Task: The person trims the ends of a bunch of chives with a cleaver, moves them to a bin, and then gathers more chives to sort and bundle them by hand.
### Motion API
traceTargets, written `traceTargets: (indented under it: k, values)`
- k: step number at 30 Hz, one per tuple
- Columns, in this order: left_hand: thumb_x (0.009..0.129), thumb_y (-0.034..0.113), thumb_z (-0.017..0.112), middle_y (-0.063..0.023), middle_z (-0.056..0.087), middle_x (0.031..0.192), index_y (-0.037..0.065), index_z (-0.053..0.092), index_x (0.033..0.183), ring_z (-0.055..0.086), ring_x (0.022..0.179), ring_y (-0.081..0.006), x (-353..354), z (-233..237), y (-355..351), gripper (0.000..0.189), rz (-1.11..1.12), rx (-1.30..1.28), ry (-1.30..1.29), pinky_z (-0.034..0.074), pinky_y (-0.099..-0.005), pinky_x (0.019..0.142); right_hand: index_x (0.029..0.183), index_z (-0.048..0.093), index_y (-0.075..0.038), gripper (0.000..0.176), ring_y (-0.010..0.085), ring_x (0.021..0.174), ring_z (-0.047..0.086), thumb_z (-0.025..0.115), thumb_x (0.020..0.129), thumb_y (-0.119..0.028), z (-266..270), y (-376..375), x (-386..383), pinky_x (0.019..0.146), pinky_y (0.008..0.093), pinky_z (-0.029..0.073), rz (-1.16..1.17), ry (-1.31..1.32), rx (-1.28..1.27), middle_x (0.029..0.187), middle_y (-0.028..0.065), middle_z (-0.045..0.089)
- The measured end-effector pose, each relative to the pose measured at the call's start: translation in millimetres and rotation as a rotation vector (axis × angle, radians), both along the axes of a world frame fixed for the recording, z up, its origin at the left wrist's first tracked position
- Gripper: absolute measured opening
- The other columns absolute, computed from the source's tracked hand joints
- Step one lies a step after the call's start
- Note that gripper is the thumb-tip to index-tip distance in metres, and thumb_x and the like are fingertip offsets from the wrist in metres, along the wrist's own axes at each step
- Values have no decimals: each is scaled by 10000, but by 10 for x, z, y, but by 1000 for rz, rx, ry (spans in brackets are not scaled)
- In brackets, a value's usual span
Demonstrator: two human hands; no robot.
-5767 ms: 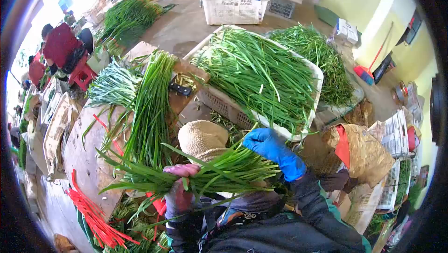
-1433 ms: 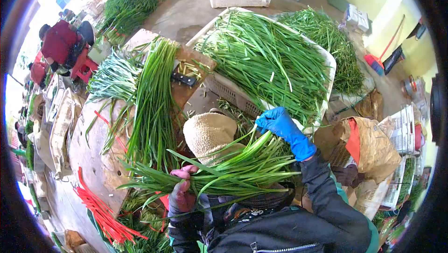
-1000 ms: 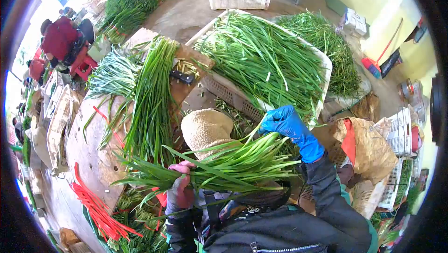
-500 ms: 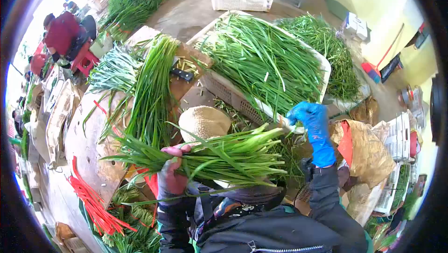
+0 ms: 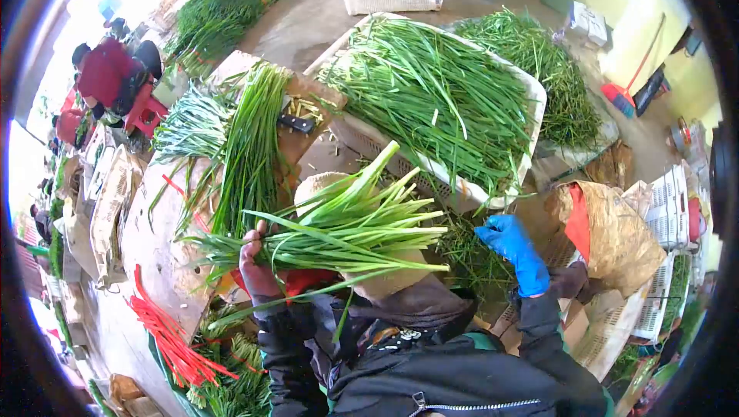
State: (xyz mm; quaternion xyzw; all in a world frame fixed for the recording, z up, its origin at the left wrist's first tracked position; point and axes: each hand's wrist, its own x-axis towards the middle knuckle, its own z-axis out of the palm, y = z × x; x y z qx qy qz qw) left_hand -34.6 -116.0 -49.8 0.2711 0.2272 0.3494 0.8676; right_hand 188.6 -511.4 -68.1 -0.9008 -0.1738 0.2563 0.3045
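My left hand point(image 5: 256, 267), in a dark glove, grips a bunch of long green leaves point(image 5: 339, 228) around its stalk end, and the leaves fan out to the right over my knee. My right hand point(image 5: 509, 241), in a blue glove, hangs lower right of the bunch, apart from it, above loose green trimmings point(image 5: 469, 251) on the floor. Whether it pinches a scrap I cannot see. A white crate point(image 5: 431, 175) heaped with the same green leaves stands just beyond both hands.
A wooden board point(image 5: 158, 240) at my left carries a long laid-out bunch point(image 5: 250, 151) and a knife point(image 5: 296, 122). Red ties point(image 5: 165, 340) lie at the lower left. A brown bag point(image 5: 608, 228) and white baskets point(image 5: 662, 217) stand right. A person in red point(image 5: 104, 71) sits far left.
My right hand left the leaf tips and dropped down to the right, off the bunch. My left hand lifted the bunch a little and swung it level.
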Motion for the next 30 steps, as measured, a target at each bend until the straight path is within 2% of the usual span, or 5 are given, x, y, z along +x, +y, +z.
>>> traceTargets:
  k: [9, 12, 17, 20, 30]
  values:
    - [784, 144, 519, -122, 578, 1148, 96, 550, 1019, 573, 1001, -283, -147, 38, -243, 242, -60, 59, 69, 482, -451, 875, 1202, 527, 26, 516, 112, 818, 603, 657, 837, -315, 308, 842, -77, 729, 262, 505, 91, 65, 831, 950, 18, 632]
    - [816, 238, 559, -148, 565, 1116, 166, 524, 1066, 588, 913, -261, -337, 232, -418, 263, -241, -24, 229, 539, -413, 757, 995, 634, -14, 219, 132, 726, 597, 622, 851, -178, 243, 1278, -88, 683, 268, 488, 170, -409, 723, 827, 91, 644]
    - [759, 200, 652, -36, 508, 920, 99, 441, 953, 576, 899, -213, -735, 100, -644, 303, -587, 249, 187, 540, -410, 746, 918, 649, -10, 138, 95, 684, 562, 590, 873, -126, 759, 1705, 373, 638, 250, 470, 215, -348, 748, 740, 43, 640]
    - [762, 126, 629, -62, 563, 886, 100, 482, 937, 599, 908, -239, -421, 371, -987, 230, -208, 90, 154, 509, -469, 810, 910, 651, -10, 147, 114, 685, 580, 593, 874, -141, 806, 1817, 602, 642, 260, 474, 217, -481, 839, 747, 51, 643]
    - [839, 55, 527, -139, 549, 1125, 174, 475, 1050, 540, 1065, -380, -295, -263, -631, 248, -147, -134, -157, 476, -572, 867, 844, 663, -13, 84, 88, 691, 582, 633, 818, -86, 816, 843, 289, 650, 261, 486, 18, -152, 820, 748, 25, 654]
